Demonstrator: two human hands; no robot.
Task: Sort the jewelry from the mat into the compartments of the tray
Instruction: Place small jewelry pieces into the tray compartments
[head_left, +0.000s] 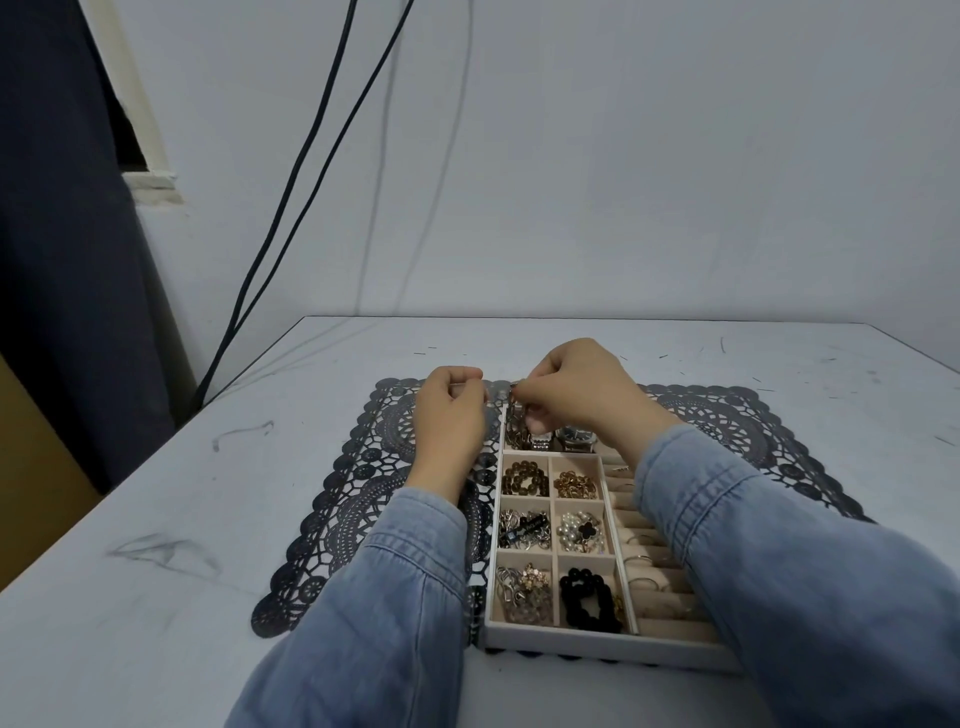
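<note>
Right hand (582, 395), centre of frame: grip pinched on a dark metal chain (517, 423), which hangs into the far-left compartment of the tray (597, 647). Two watches (574, 439) lie just right of the chain. Left hand (452, 415): fingers curled, over the mat (363, 493) beside the tray's far corner; whether its grip holds anything cannot be told. The mat lies on the worktop (156, 519).

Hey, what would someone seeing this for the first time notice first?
Probably the two hands meeting at the far end of the white tray: the right hand pinches a small dark piece over its far-left compartment, the left hand curled beside it above the black lace mat. Next, the tray's filled compartments, like the black bracelet nearest the person.
</note>
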